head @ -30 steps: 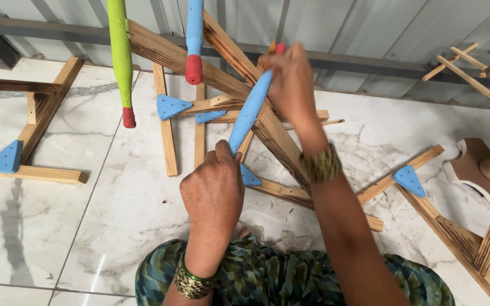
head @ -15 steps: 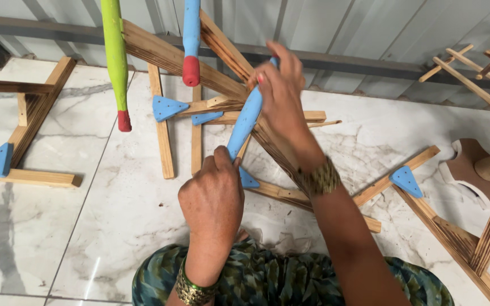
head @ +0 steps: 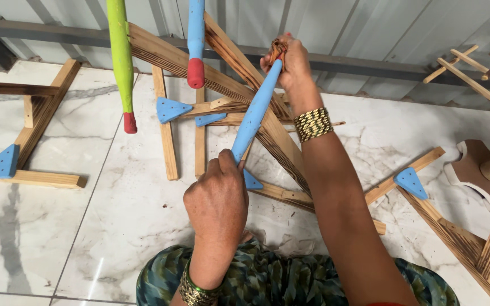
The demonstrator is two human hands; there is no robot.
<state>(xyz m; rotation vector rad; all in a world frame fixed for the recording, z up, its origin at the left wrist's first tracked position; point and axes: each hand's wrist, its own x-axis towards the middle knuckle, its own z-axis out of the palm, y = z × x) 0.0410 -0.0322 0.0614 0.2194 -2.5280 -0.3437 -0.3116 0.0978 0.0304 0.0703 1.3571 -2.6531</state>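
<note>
No package, label, sign or screen shows anywhere in this view. Nothing here bears print or a display. That holds for the whole picture, from the near edge to the far wall.

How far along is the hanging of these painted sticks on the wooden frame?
Done: a green stick and a blue stick with red tips hang from the wooden frame. In hand: the left hand grips a third blue stick low, and the right hand works brown cord at its top. Left: the tie looks unfinished.
</note>
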